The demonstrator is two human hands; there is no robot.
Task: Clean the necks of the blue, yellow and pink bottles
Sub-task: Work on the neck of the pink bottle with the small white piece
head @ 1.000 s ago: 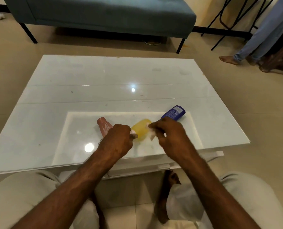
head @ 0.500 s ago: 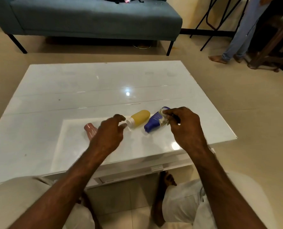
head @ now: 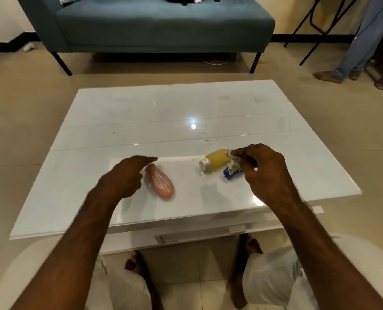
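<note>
Three bottles lie on their sides on the white glass table [head: 141, 121]. The pink bottle [head: 160, 181] is at the left, and my left hand [head: 127, 175] reaches over its far end with fingers stretched out, holding nothing. The yellow bottle [head: 216, 162] with a white cap lies at the right. Just beside it the blue bottle [head: 231, 174] is mostly hidden under my right hand [head: 262, 168], which pinches a crumpled white tissue [head: 233, 163] above it.
A teal sofa [head: 154, 25] stands beyond the table. Another person's legs [head: 356, 48] and a black metal stand [head: 315, 23] are at the far right. My knees and bare feet are under the table's near edge.
My left hand has left the yellow bottle and moved left over the pink bottle. My right hand with the tissue stays over the blue bottle. The camera view has shifted left.
</note>
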